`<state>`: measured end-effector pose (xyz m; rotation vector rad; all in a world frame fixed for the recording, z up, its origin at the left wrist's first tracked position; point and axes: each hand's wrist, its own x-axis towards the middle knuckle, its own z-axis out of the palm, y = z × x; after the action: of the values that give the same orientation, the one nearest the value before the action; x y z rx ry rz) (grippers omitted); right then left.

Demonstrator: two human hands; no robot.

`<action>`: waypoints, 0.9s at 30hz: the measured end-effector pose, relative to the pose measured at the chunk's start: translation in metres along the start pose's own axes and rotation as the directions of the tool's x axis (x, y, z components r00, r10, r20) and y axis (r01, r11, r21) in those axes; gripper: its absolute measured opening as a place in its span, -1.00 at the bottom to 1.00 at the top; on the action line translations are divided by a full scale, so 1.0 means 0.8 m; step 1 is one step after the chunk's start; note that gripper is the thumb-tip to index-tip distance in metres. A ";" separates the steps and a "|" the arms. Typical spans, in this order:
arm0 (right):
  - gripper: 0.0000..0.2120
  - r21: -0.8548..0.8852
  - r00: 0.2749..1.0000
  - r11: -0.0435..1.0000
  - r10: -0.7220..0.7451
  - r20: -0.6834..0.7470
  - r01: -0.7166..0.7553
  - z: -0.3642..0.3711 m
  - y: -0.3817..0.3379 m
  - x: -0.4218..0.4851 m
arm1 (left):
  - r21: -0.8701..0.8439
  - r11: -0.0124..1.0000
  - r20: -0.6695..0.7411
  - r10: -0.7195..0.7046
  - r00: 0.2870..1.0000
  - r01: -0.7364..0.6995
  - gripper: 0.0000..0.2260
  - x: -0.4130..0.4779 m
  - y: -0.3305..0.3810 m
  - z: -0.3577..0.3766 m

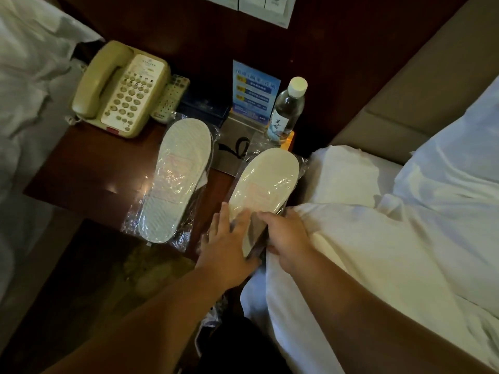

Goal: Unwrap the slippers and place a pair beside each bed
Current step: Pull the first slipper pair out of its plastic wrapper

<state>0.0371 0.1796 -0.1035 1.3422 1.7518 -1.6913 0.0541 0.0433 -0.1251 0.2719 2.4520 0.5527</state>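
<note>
Both hands were down at the heel end of the nearer packet of slippers (263,182), which lay sole-up in its clear film at the edge of the bench (89,168), hard against the white bedding of the right-hand bed (378,252). The left hand (229,249) lay spread flat over the heel, fingers (237,220) extended and pressing rather than clenched. The right hand (286,233) was curled around the packet's far edge, its fingers mostly tucked under, so I could not tell whether they were pinching the film itself or only steadying the pair. To my eye the unwrapping had barely begun: the film over the sole beyond the fingertips looked whole. The sensible way would be to keep the left palm pinning the heel and have the right hand find the loose open end of the bag, then draw the slippers out instead of tearing, as thin film stretches and clings.

Left of the left hand, well apart, the second packet (175,179) lay untouched, also sole-up and wrapped. Beyond the fingertips stood a water bottle (287,109), a blue card (255,91) in a stand, a remote (170,98) and a cream telephone (121,90), all on the dark polished wood. The room was dim; rumpled white linen of the other bed (29,76) edged the far left, a padded headboard (405,76) the right.
</note>
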 end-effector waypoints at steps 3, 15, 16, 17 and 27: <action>-0.60 0.078 0.993 0.996 0.029 0.118 -0.038 0.005 0.013 0.008 | 0.030 1.000 -0.112 0.007 0.994 -0.004 -0.01 0.004 -0.002 0.022; -0.65 0.246 0.903 0.951 -0.265 0.340 0.186 -0.035 0.063 -0.055 | -0.294 0.935 -0.552 0.003 0.834 -0.198 -0.31 -0.070 0.010 0.049; -0.62 0.260 0.883 0.945 -0.290 0.370 0.201 -0.043 0.066 -0.070 | -0.319 0.917 -0.577 0.012 0.817 -0.239 -0.31 -0.086 0.015 0.047; -0.59 0.263 0.861 0.939 -0.315 0.399 0.222 -0.051 0.069 -0.086 | -0.332 0.900 -0.601 0.030 0.799 -0.283 -0.32 -0.104 0.023 0.043; -0.61 0.379 0.628 0.790 -0.613 0.480 0.482 -0.101 0.028 -0.256 | -0.192 0.890 -0.696 0.174 0.697 -0.414 -0.22 -0.254 0.104 -0.051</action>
<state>0.1823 0.1730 0.0633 0.2139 1.7028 -2.3500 0.1967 0.0400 0.0466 0.3882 2.9348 1.4174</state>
